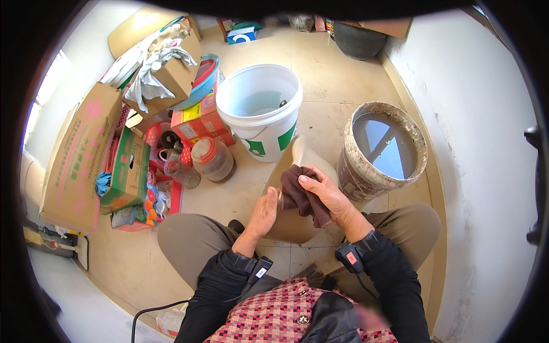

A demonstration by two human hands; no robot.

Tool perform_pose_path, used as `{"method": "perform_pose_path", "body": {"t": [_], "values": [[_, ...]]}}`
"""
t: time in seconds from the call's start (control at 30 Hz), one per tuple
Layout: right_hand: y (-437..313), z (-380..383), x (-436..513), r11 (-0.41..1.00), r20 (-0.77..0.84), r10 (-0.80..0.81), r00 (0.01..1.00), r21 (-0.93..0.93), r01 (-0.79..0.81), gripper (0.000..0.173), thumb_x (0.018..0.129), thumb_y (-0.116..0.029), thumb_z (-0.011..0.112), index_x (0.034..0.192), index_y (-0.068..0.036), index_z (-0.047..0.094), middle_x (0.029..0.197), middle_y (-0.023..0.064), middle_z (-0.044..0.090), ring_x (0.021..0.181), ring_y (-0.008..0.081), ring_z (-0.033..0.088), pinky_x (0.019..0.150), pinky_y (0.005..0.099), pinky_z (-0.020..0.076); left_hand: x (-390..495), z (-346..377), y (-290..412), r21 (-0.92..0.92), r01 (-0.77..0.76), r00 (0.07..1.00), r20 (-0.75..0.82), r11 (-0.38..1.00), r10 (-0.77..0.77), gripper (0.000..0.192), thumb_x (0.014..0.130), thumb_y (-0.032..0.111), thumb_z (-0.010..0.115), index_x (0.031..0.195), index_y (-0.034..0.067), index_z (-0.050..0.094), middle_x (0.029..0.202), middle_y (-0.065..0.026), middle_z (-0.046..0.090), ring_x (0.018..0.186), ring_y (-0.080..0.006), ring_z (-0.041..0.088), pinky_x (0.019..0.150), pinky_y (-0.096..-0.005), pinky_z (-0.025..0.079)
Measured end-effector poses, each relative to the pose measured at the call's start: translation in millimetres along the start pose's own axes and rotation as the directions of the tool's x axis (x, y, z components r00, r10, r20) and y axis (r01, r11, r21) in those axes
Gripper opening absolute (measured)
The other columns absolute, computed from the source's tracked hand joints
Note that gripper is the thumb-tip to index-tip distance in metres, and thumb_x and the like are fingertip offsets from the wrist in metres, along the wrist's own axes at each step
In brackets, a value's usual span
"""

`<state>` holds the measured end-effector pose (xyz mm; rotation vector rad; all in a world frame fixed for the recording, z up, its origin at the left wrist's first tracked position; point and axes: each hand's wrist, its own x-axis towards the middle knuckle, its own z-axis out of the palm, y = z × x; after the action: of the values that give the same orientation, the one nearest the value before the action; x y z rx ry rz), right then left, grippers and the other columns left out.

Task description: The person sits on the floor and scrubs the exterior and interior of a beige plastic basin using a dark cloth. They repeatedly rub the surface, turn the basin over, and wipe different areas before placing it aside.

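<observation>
A dark brown cloth is bunched in my right hand, thumb on top. Under it, between my knees, is a tan plastic container with a curved rim, tilted. My left hand is at the container's left side, its thumb up beside a pale edge; its fingers are partly hidden, but it seems to grip that edge. Beyond the container stands a white plastic bucket with water and a small dark object inside. To the right a crusted, dirty bucket holds murky grey water that reflects a window.
On the left are a lidded plastic jar, a glass jar, a red patterned carton, a green carton and a tall cardboard box. A black basin lies at the far right, near the white wall.
</observation>
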<state>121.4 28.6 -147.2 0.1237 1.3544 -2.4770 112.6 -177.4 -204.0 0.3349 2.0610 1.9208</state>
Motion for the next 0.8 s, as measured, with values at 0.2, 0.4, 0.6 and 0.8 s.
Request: {"method": "perform_pose_path", "body": {"t": [0.2,0.4,0.6,0.8], "values": [[-10.1,-15.1,0.6,0.996,-0.036,-0.087,0.996,0.020,0.088,0.038,0.099,-0.021,0.065,0.130,-0.001,0.056,0.115,0.0099,0.065,0.100,0.0189,0.066,0.086,0.0320,0.0568,-4.4,-7.2,28.3,0.183,-0.114,0.974,0.212,0.977,0.074,0.055,0.095,0.042,0.068,0.126,-0.003,0.062,0.107,-0.0118,0.070,0.099,-0.0191,0.063,0.089,-0.0339,0.050],[-44.7,-63.8,11.8,0.917,-0.230,-0.217,0.949,0.286,0.279,0.041,0.103,-0.031,0.058,0.130,-0.001,0.054,0.117,0.0116,0.065,0.105,0.0238,0.066,0.092,0.0369,0.0550,-12.7,-36.8,38.2,0.484,-0.082,0.916,0.382,0.871,-0.126,0.034,0.083,0.022,0.083,0.108,0.002,0.072,0.087,-0.0114,0.072,0.084,-0.0160,0.066,0.082,-0.0323,0.053],[-40.3,-64.8,23.9,0.893,-0.315,-0.448,0.837,-0.116,0.434,0.035,0.102,-0.027,0.061,0.123,0.000,0.058,0.113,0.0092,0.066,0.101,0.0172,0.063,0.090,0.0308,0.0521,-16.2,-20.2,29.3,0.369,-0.108,0.987,0.152,0.923,0.055,0.024,0.089,0.019,0.080,0.098,-0.001,0.072,0.072,-0.0039,0.064,0.067,-0.0071,0.052,0.063,-0.0273,0.047],[13.3,-36.6,18.3,0.470,-0.191,-0.805,0.562,-0.783,0.407,0.028,0.092,-0.012,0.073,0.117,-0.002,0.063,0.103,0.0121,0.067,0.094,0.0230,0.065,0.085,0.0338,0.0517,-16.6,-24.9,36.6,0.383,-0.011,1.000,-0.001,0.924,0.013,0.027,0.091,0.022,0.078,0.093,-0.004,0.070,0.068,-0.0022,0.062,0.066,-0.0059,0.051,0.059,-0.0271,0.046]]}}
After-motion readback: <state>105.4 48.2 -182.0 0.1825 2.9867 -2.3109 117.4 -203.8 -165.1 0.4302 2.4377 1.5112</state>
